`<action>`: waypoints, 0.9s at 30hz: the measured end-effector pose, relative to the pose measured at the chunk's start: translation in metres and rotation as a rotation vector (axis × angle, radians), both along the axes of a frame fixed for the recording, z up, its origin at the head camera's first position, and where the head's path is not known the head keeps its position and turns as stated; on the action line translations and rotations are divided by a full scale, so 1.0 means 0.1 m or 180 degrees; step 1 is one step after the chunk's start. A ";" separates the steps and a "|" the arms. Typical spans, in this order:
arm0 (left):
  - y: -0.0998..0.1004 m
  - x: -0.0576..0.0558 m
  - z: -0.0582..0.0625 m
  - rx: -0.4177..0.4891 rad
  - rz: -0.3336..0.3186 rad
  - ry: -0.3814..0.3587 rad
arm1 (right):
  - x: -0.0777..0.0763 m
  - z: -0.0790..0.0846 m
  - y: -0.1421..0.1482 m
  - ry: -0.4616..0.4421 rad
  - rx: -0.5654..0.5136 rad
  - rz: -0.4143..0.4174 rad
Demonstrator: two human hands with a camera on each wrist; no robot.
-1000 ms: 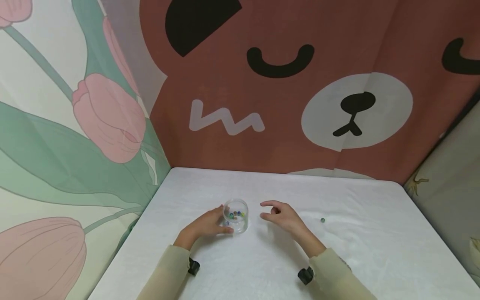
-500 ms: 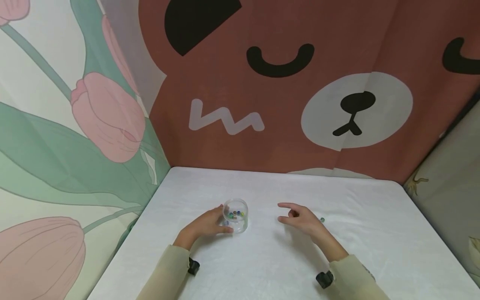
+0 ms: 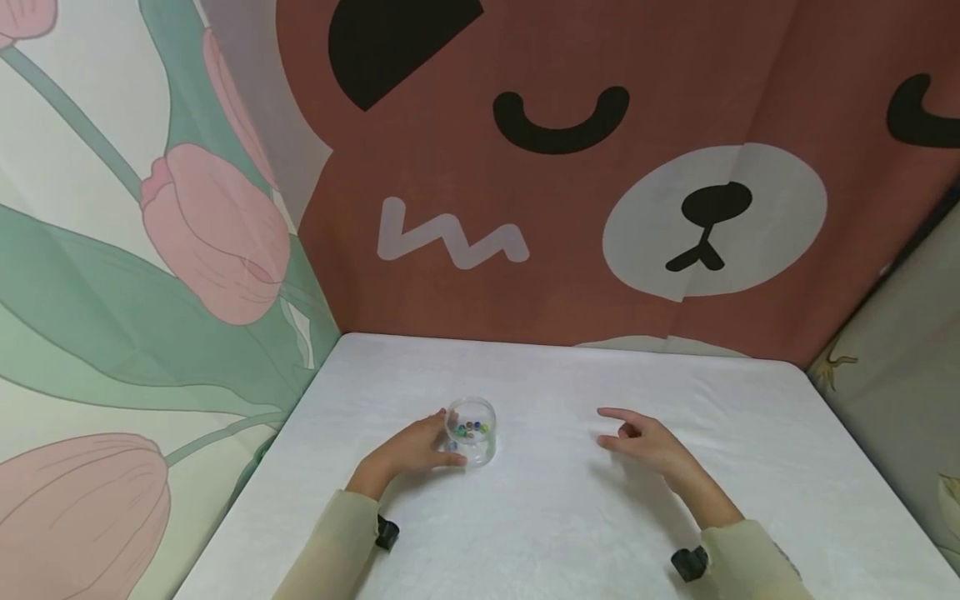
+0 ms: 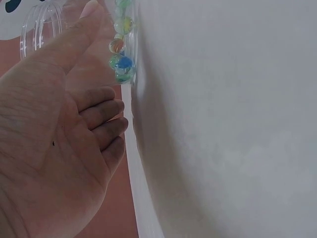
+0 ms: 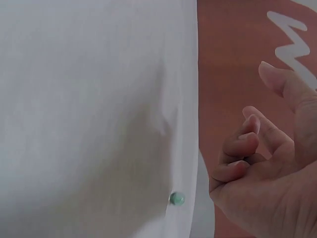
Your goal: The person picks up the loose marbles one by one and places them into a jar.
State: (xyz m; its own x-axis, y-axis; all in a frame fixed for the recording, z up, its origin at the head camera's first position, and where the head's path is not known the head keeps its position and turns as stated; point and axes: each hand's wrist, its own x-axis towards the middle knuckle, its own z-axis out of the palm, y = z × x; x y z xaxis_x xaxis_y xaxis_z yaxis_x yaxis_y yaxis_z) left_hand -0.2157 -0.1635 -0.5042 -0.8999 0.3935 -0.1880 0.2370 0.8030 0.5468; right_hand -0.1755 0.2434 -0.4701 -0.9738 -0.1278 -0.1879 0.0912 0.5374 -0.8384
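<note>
A clear round plastic jar (image 3: 482,451) stands on the white-covered table, with several coloured glass marbles (image 3: 470,431) at its bottom. My left hand (image 3: 412,446) grips its left side; in the left wrist view the thumb lies along the wall of the jar (image 4: 86,64). Well to the right, over the cloth, is my right hand (image 3: 656,450), holding nothing. Its thumb and index finger are spread apart while the other fingers curl in. One loose green marble (image 5: 177,198) lies on the cloth in the right wrist view; in the head view the right hand hides it.
White cloth (image 3: 540,533) covers the table up to its rounded back corners. Behind it hangs a brown curtain (image 3: 562,300) with a bear face, and a tulip-print curtain (image 3: 217,242) borders the left side.
My right hand has travelled steadily rightward, away from the jar, and now covers the loose green marble in the head view. The left hand and the jar have stayed put.
</note>
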 end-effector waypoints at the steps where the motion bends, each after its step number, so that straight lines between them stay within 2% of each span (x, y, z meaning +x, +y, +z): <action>1: 0.00 0.00 0.00 0.0002 0.0002 -0.0001 | 0.00 -0.01 0.04 -0.0006 0.0031 -0.0019; 15: 0.00 -0.01 0.01 0.0019 -0.0014 0.0011 | -0.02 -0.12 0.49 -0.0081 0.0410 -0.0223; 27: -0.01 -0.01 -0.01 -0.0007 0.0008 -0.0019 | -0.07 -0.18 0.68 -0.0189 0.0496 -0.0321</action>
State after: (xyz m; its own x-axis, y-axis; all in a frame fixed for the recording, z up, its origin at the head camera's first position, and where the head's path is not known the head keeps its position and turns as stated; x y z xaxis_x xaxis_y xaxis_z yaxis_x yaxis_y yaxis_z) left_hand -0.2163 -0.1642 -0.5047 -0.8997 0.3909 -0.1943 0.2316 0.8048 0.5465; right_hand -0.1824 0.3115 -0.4882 -0.9668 0.0050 -0.2553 0.1980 0.6459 -0.7373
